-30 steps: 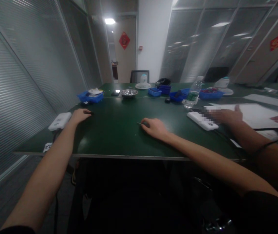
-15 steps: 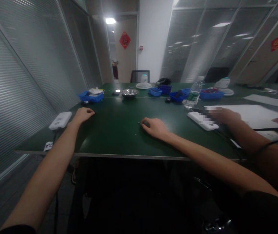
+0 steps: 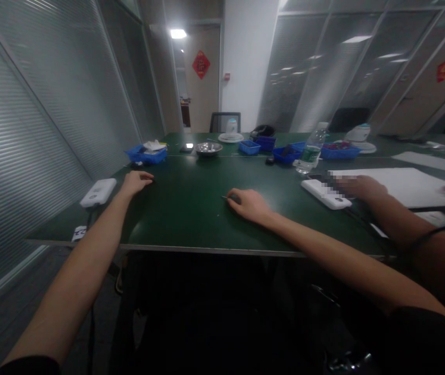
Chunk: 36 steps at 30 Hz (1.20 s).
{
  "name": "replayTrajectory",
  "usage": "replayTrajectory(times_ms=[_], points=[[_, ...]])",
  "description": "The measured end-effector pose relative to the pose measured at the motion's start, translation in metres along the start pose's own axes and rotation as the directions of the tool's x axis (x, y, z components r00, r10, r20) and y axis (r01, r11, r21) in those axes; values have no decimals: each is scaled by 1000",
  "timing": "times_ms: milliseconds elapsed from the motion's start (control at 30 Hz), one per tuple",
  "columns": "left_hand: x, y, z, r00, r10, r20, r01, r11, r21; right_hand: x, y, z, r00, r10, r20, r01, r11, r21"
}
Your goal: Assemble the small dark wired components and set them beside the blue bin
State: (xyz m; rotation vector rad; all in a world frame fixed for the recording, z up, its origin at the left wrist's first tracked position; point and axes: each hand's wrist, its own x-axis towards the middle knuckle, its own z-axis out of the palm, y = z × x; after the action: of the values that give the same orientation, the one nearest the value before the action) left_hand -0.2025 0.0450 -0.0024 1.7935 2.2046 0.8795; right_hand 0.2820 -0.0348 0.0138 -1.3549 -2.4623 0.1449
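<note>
My left hand (image 3: 135, 182) rests on the left part of the green table (image 3: 183, 208), its fingers loosely stretched with a small gap at the thumb. I see nothing clear in it. Nearest to it are a white box-shaped device (image 3: 98, 192) with a cable and a blue basket (image 3: 131, 154) holding papers. My right hand (image 3: 249, 204) lies at the middle of the table with thumb and fingers pinched. A thin grey stick-like thing (image 3: 224, 197) pokes out leftward from the pinch; the rest of it is hidden by the fingers.
On the right, a co-worker's hand (image 3: 366, 188) is beside a second white device (image 3: 326, 195) and a white sheet (image 3: 409, 182). A water bottle (image 3: 311, 151), a metal bowl (image 3: 208, 149), a phone (image 3: 187, 148) and several blue baskets stand farther back.
My left hand's fingertips have parted slightly. My right hand holds its place. At the far right, the co-worker's other hand has moved and is blurred.
</note>
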Motion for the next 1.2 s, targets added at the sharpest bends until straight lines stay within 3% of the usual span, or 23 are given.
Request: replayTrajectory(times_ms=[467, 700, 1033, 1200], points=[[-7, 6, -3, 999, 12, -51, -12, 1000, -11, 1, 0, 1, 1000, 3, 10, -3, 1000, -24], [-2, -1, -1, 992, 105, -76, -102, 994, 34, 1, 1, 1, 1000, -2, 4, 2, 1000, -19], [0, -8, 1, 998, -4, -69, 2, 1000, -28, 2, 2, 2, 1000, 1, 16, 0, 1000, -24], [-4, 4, 5, 999, 41, -32, -43, 996, -77, 2, 6, 6, 999, -44, -10, 44, 999, 10]])
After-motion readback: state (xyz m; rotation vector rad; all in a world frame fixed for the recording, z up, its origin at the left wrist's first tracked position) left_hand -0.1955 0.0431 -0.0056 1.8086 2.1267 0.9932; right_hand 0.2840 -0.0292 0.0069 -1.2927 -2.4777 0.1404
